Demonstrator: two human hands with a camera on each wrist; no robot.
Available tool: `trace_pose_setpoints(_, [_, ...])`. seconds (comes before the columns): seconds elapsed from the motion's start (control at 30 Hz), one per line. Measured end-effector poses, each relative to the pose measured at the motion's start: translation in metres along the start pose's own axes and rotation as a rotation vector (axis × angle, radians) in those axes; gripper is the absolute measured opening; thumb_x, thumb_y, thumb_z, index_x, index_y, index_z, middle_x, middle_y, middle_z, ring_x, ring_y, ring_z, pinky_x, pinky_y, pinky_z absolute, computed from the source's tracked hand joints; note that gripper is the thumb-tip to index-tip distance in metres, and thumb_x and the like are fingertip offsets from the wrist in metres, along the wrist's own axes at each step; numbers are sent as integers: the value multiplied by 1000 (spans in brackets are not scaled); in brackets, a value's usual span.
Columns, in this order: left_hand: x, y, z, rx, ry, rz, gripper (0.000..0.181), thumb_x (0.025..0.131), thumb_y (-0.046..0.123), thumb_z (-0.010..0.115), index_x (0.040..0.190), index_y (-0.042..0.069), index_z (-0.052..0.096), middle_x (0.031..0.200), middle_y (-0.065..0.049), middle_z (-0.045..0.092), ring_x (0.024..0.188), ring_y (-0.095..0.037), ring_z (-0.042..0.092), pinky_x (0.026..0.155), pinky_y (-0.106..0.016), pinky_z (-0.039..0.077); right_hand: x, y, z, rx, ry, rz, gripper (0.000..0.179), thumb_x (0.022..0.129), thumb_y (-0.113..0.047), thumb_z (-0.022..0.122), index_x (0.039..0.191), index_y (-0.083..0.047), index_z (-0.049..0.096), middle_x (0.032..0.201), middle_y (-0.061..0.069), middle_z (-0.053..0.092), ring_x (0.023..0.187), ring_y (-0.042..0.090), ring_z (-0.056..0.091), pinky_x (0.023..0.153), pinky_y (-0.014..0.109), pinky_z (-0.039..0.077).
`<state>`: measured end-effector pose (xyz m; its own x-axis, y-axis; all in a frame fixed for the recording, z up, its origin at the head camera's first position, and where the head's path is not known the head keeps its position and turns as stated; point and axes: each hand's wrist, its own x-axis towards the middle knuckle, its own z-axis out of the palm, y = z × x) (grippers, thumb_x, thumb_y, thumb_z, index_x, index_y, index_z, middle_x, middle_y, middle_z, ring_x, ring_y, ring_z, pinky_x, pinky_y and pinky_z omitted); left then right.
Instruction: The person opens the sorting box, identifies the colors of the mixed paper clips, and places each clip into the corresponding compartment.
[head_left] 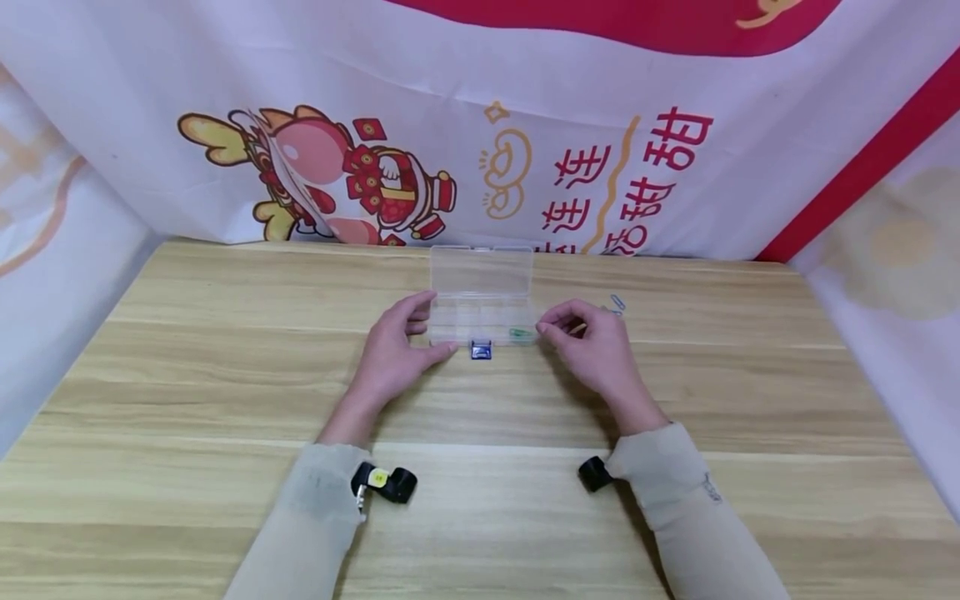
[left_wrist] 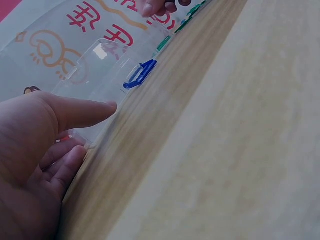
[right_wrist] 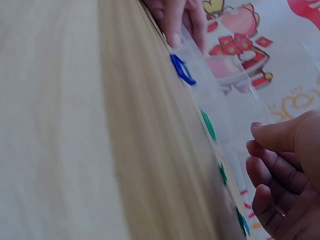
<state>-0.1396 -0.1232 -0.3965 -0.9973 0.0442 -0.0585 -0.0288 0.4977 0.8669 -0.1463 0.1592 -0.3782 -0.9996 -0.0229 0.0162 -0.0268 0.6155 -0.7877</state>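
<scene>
Head: clear box [head_left: 481, 311], lid raised, frame centre; green clip [head_left: 518, 334] in its lower right. Left hand [head_left: 393, 343] grips the box's left end; right hand [head_left: 595, 343] beside its right. Left wrist: thumb and fingers spread about it, left of frame. Right wrist: thumb near forefinger, frame right; any hold cannot be told.

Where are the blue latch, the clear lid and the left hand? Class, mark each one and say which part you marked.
Blue latch [head_left: 481, 350]: head view, near its middle.
Clear lid [head_left: 482, 271]: head view, middle of its raised panel.
Left hand [head_left: 393, 352]: head view, back of the hand.
</scene>
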Motion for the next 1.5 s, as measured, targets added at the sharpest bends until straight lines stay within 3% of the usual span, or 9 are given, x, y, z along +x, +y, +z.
trace_pose_setpoints(0.3, [0, 0, 1, 3, -2, -6, 81, 92, 21, 87, 162, 19, 48, 151, -13, 58, 135, -34, 61, 118, -49, 53, 2, 32, -27, 29, 98, 64, 18, 101, -27, 77, 110, -12, 79, 106, 8, 75, 94, 20, 63, 78, 23, 53])
trace_pose_setpoints(0.5, [0, 1, 1, 5, -2, -11, 82, 91, 21, 88, 162, 20, 48, 152, -13, 58, 136, -34, 61, 119, -49, 52, 0, 36, -35, 59, 116, 111, 20, 100, -27, 78, 110, -10, 78, 104, 7, 73, 91, 19, 61, 69, 19, 52])
trace_pose_setpoints(0.87, [2, -3, 1, 1, -2, 5, 81, 92, 20, 87, 162, 17, 47, 151, -14, 58, 134, -33, 61, 119, -49, 52, -5, 28, -14, -29, 24, 3, 12, 98, -25, 80, 102, -14, 81, 99, 6, 76, 86, 19, 62, 70, 24, 52])
trace_pose_setpoints(1.2, [3, -1, 3, 1, -2, 15, 82, 91, 20, 88, 162, 18, 48, 150, -14, 60, 134, -34, 62, 118, -48, 53, -8, 30, -5, -120, 75, -61, 8, 97, -19, 81, 100, -11, 81, 89, 8, 76, 77, 19, 61, 66, 24, 49])
trace_pose_setpoints(1.5, [1, -1, 2, 8, 5, -9, 82, 91, 21, 88, 162, 20, 48, 151, -12, 58, 135, -33, 61, 119, -48, 53, -8, 30, -2, -142, 74, -86, 6, 99, -16, 79, 100, -12, 82, 88, 7, 75, 76, 19, 59, 64, 25, 47])
